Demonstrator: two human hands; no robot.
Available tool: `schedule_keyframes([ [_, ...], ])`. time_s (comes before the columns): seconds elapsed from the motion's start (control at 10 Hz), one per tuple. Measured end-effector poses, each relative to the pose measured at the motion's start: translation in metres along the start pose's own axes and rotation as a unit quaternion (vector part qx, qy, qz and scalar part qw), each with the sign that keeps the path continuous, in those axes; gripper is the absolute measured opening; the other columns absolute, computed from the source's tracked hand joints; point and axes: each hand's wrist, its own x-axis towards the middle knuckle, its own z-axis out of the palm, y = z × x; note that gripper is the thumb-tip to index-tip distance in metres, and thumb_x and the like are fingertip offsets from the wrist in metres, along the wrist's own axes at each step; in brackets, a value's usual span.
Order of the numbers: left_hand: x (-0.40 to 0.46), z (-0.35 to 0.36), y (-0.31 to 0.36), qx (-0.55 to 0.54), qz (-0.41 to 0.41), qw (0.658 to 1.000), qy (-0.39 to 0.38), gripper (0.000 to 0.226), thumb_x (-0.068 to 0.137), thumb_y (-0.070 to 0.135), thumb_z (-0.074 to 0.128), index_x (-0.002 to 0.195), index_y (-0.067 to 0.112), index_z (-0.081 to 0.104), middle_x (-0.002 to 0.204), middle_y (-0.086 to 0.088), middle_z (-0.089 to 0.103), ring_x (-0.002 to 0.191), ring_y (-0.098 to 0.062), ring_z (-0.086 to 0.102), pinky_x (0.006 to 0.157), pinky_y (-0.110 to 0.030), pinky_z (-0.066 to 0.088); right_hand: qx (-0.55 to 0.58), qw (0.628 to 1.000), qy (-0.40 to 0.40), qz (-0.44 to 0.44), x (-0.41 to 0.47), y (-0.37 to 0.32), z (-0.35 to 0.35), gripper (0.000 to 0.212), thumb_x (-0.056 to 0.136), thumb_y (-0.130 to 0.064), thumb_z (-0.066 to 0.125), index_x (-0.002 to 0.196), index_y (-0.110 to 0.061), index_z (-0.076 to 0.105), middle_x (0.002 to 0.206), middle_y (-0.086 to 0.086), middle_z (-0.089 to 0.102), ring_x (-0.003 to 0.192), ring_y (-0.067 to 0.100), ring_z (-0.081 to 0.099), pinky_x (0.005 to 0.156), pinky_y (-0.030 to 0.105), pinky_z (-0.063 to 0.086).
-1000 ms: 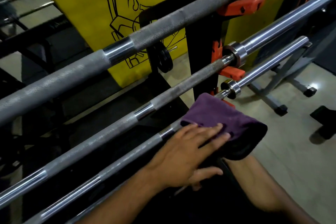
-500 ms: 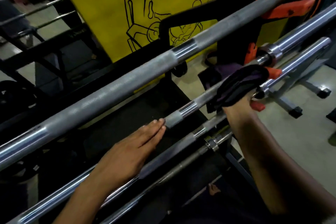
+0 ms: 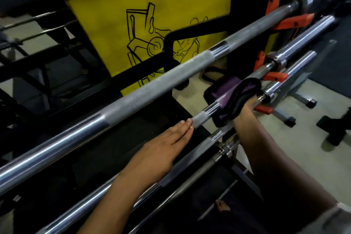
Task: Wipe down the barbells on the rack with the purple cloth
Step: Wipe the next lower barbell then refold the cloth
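My right hand [image 3: 245, 112] has the folded purple cloth with its dark edge [image 3: 233, 97] wrapped over the second steel barbell from the top [image 3: 201, 117], near the orange hooks of the black rack [image 3: 275, 77]; my fingers are hidden under the fabric, so I judge they curl round it and the bar. My left hand [image 3: 161, 150] lies flat along the same bar, fingers [image 3: 185, 124] straight and pressed together, steadying it. How much is clean I cannot tell from the shine. The thick knurled top barbell [image 3: 152, 91] and the two lower chrome bars [image 3: 214, 138] likely wait their turn.
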Motion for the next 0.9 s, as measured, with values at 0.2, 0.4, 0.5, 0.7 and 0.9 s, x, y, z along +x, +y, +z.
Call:
schedule_keyframes([
  [0.2,-0.033,-0.003,-0.004,-0.014,-0.008,1.0,-0.013,0.107,0.08,-0.011,0.055,0.16,0.03,-0.004,0.161,0.02,-0.024,0.148,0.003,-0.018,0.122,-0.019,0.012,-0.131,0.989,0.015,-0.072,-0.075,-0.031,0.015,0.039,0.107,-0.042,0.036,0.096,-0.017,0.065,0.098,0.01,0.067,0.102,0.033,0.065,0.09,0.041,0.054],
  [0.4,-0.072,0.003,-0.01,-0.013,-0.03,0.999,0.033,0.095,0.081,-0.011,0.055,0.159,0.027,0.018,0.166,0.014,0.004,0.151,-0.001,0.005,0.122,-0.026,0.014,-0.409,0.778,-0.063,-0.473,-0.125,-0.034,-0.002,0.031,0.105,-0.028,0.05,0.132,-0.012,0.053,0.12,0.001,0.06,0.11,0.006,0.057,0.094,0.023,0.045],
  [0.5,-0.075,0.006,-0.012,-0.005,-0.028,0.998,0.048,0.092,0.079,-0.011,0.056,0.158,0.024,0.024,0.166,0.01,0.013,0.151,-0.004,0.013,0.121,-0.029,0.018,-0.535,0.635,-0.113,-0.546,-0.114,-0.029,0.011,0.035,0.102,-0.035,0.051,0.13,-0.015,0.058,0.13,0.003,0.06,0.126,0.021,0.051,0.11,0.048,0.034],
  [0.7,-0.114,0.002,-0.02,-0.009,-0.07,0.994,0.089,0.082,0.08,-0.003,0.056,0.153,0.029,0.037,0.16,0.012,0.033,0.14,-0.005,0.04,0.099,-0.019,0.049,-0.647,0.569,-0.095,-0.5,-0.057,-0.049,0.015,0.051,0.096,-0.06,0.036,0.11,-0.017,0.06,0.094,0.011,0.068,0.098,0.031,0.063,0.104,0.055,0.04],
  [0.9,-0.169,-0.001,-0.02,0.003,-0.158,0.983,0.094,0.051,0.103,0.03,0.041,0.153,0.028,0.037,0.157,0.011,0.037,0.136,-0.001,0.038,0.112,-0.007,0.025,-0.608,0.59,-0.08,-0.525,-0.107,-0.017,0.04,0.038,0.09,-0.049,0.052,0.097,-0.013,0.062,0.09,0.013,0.063,0.087,0.034,0.059,0.082,0.042,0.047],
])
